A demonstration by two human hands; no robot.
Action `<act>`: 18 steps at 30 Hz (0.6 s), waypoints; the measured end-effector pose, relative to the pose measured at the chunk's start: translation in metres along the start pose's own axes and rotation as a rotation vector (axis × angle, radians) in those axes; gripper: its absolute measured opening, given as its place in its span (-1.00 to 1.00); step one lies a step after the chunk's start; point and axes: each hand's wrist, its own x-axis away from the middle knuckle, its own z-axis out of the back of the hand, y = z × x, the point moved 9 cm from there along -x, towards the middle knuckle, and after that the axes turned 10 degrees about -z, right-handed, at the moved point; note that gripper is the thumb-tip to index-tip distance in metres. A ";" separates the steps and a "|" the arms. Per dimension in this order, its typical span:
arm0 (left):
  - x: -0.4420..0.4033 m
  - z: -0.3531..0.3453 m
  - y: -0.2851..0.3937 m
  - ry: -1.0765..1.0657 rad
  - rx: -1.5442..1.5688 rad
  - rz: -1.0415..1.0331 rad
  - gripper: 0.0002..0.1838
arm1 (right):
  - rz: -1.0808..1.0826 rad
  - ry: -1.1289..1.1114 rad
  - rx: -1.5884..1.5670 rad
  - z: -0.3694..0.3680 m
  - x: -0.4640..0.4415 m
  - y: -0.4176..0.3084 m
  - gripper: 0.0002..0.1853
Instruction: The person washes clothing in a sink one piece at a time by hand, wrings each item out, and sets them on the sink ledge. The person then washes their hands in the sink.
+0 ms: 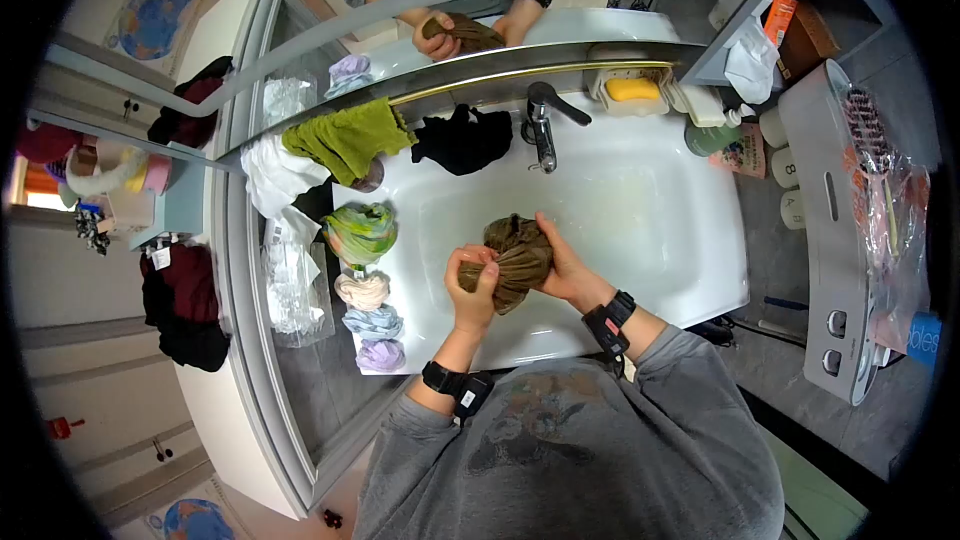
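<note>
A bunched brown cloth (517, 265) is held between my two hands above the white sink (700, 240). My left hand (474, 285) is closed on its left side, fingers curled over the gathered folds. Against the cloth's right side lies my right hand (568, 265), its thumb and fingers wrapped round the edge and partly hidden. Behind the hands stands the chrome faucet (541, 130). To the left, along the sink's rim, sit a green patterned cloth bundle (361, 233), a cream one (362, 290), a light blue one (374, 323) and a lilac one (380, 354).
A green towel (350, 140) and a black cloth (463, 139) lie at the back left, beside white cloth (280, 175). Yellow soap (632, 89) rests in a dish behind the sink. A green bottle (710, 137) and a grey rack (840, 240) stand at right.
</note>
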 end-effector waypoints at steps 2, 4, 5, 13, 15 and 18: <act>0.002 0.008 -0.006 0.091 0.093 0.084 -0.82 | 0.033 0.056 0.022 0.012 -0.009 0.002 -0.49; 0.006 0.015 -0.017 0.113 0.171 0.167 -0.81 | 0.070 0.111 0.041 0.014 -0.010 0.004 -0.54; 0.006 0.019 -0.019 0.114 0.170 0.166 -0.81 | 0.139 0.127 0.065 0.012 -0.007 0.001 -0.60; 0.000 0.012 -0.073 0.075 0.445 0.650 -0.65 | 0.773 0.171 1.114 -0.058 0.032 -0.038 -0.55; 0.001 0.014 -0.090 0.042 0.413 0.760 -0.66 | 0.831 0.185 1.612 -0.079 0.038 -0.030 -0.50; 0.005 0.007 -0.095 -0.150 0.217 0.838 -0.70 | 0.770 0.136 1.785 -0.088 0.043 -0.022 -0.50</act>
